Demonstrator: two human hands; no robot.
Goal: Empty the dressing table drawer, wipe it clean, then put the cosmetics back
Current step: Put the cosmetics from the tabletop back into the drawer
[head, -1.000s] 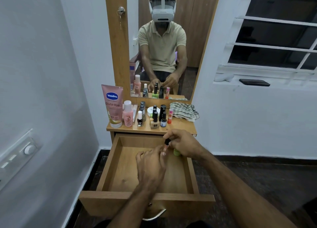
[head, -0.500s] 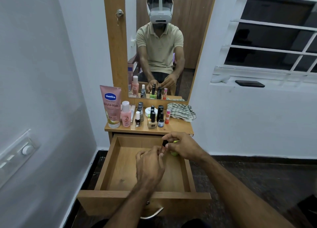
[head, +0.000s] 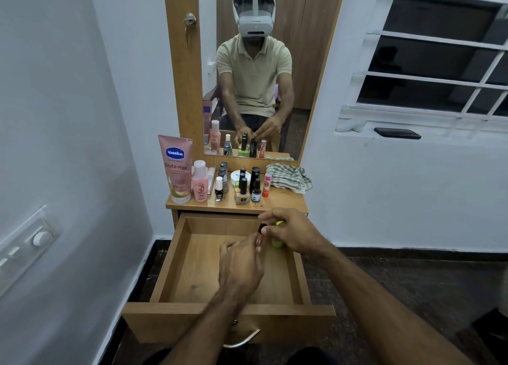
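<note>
Little had shifted: both hands stayed over the open drawer point(head: 192, 257) at lower centre. Right hand point(head: 294, 234) gripped a green bottle point(head: 277, 242) and pinched a dark-capped nail polish point(head: 260, 231), left hand point(head: 240, 265) fingertips pinching its base. Remaining cosmetics point(head: 243, 188) stood on the tabletop above.

The drawer point(head: 192, 257) under the hands is matt, grained wood, its handle point(head: 242, 340) shiny metal. Beyond the right hand point(head: 291, 232), the worktop point(head: 286, 204) shows glossier wood, a striped cloth point(head: 288, 178) looks soft and woven, and the pink tube point(head: 176, 169) is smooth plastic.
</note>
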